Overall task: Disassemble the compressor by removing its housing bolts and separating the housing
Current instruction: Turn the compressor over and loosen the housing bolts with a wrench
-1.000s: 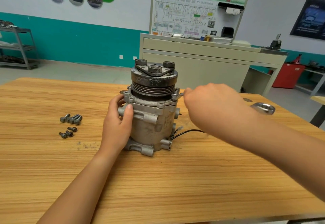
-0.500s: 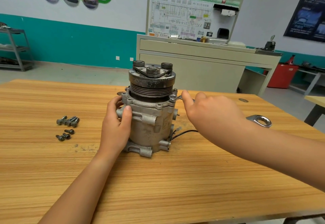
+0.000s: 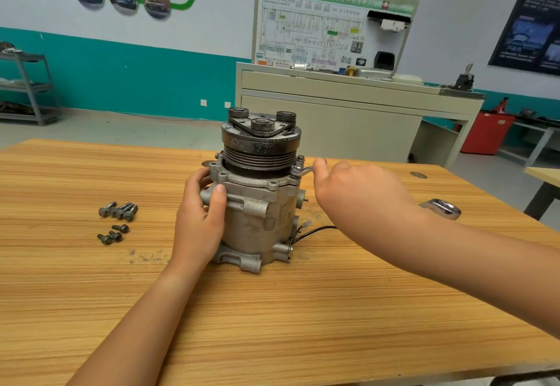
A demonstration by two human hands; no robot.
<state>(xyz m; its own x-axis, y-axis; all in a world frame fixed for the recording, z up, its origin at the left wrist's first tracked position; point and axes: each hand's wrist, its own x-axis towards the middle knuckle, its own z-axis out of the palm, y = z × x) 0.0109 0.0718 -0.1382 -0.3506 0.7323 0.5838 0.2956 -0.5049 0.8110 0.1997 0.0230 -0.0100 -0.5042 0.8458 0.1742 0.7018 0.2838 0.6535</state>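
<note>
Now, right hand [image 3: 360,194]: your fingers curl round the wrench [image 3: 303,169], its head on the flange bolt [image 3: 300,159].
Then left hand [image 3: 201,219]: you clasp the compressor [image 3: 257,222], upright on the table [image 3: 303,310].
Done: several loose bolts [image 3: 119,211] lie to its left.
Left: this bolt, perhaps another behind; housing unsplit.

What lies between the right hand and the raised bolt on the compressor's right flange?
The head view shows a short stretch of wrench: the right hand grips it, and its end sits on the bolt.

Wooden table [image 3: 303,325] carries an upright compressor [image 3: 257,213] and loose bolts [image 3: 118,211]
</note>
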